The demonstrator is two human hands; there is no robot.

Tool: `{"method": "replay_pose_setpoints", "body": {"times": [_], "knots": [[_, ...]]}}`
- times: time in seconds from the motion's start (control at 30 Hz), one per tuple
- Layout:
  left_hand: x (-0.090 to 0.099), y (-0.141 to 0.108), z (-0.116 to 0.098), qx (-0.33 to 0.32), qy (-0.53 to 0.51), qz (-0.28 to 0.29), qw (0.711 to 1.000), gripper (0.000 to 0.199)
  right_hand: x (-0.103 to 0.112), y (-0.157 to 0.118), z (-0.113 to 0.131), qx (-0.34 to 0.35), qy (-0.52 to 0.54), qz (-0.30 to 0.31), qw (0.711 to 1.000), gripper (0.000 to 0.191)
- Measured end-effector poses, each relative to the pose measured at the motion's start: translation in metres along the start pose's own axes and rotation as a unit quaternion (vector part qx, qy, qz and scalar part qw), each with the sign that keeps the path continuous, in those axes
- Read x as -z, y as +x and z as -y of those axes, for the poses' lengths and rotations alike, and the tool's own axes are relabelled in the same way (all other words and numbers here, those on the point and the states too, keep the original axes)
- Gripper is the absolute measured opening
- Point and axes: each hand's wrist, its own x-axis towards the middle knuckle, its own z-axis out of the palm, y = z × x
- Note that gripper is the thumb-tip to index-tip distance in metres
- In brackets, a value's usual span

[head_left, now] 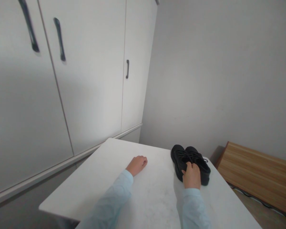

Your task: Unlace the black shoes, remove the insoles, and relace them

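Note:
A pair of black lace-up shoes (178, 159) sits side by side at the far right corner of the white table (147, 197), toes pointing away from me. My right hand (192, 175) is closed on the shoes at their inner sides, near the openings; the fingertips are partly hidden among them. My left hand (137, 165) rests on or just over the middle of the table, fingers curled in, with nothing seen in it. It is well apart from the shoes. Light blue sleeves cover both my forearms.
White cabinet doors (92, 73) with dark handles stand along the left. A grey wall (216, 73) rises behind the table. To the right, beyond the table edge, is a low wood-grain surface (259, 175) with a dark cable (262, 203) along its near side.

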Motion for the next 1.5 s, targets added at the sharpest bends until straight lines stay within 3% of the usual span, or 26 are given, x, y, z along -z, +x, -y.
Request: {"method": "replay_pose_setpoints", "body": {"times": [0.17, 0.27, 0.4, 0.53, 0.77, 0.97, 1.13, 1.3, 1.5], "knots": [[0.001, 0.001, -0.001, -0.004, -0.003, -0.014, 1.000, 0.022, 0.003, 0.007, 0.003, 0.004, 0.026, 0.024, 0.999, 0.016], [0.000, 0.001, 0.000, -0.009, -0.006, -0.028, 1.000, 0.022, 0.007, 0.010, 0.015, 0.031, 0.062, 0.004, 0.998, 0.012], [-0.001, 0.001, 0.001, -0.017, -0.018, -0.041, 0.999, 0.022, 0.018, 0.010, 0.039, 0.055, 0.092, -0.045, 0.993, 0.013], [-0.002, 0.002, 0.002, -0.025, -0.017, -0.056, 0.998, 0.022, 0.032, 0.004, 0.065, 0.085, 0.122, -0.057, 0.987, 0.011], [0.003, 0.002, 0.001, -0.010, -0.029, -0.082, 0.996, 0.022, 0.053, -0.017, 0.118, 0.136, 0.153, -0.027, 0.978, 0.012], [0.007, 0.004, 0.001, -0.003, -0.045, -0.143, 0.989, 0.022, 0.061, -0.040, 0.150, 0.182, 0.204, -0.015, 0.962, 0.016], [0.007, 0.005, -0.001, -0.016, -0.098, -0.165, 0.981, 0.024, 0.063, -0.052, 0.162, 0.214, 0.203, -0.023, 0.955, 0.015], [0.008, 0.005, -0.008, -0.056, -0.139, -0.138, 0.979, 0.031, 0.066, -0.049, 0.158, 0.263, 0.208, -0.036, 0.941, 0.009], [0.011, 0.004, -0.013, -0.086, -0.159, -0.097, 0.979, 0.033, 0.069, -0.042, 0.151, 0.283, 0.213, 0.027, 0.935, 0.007]]}}
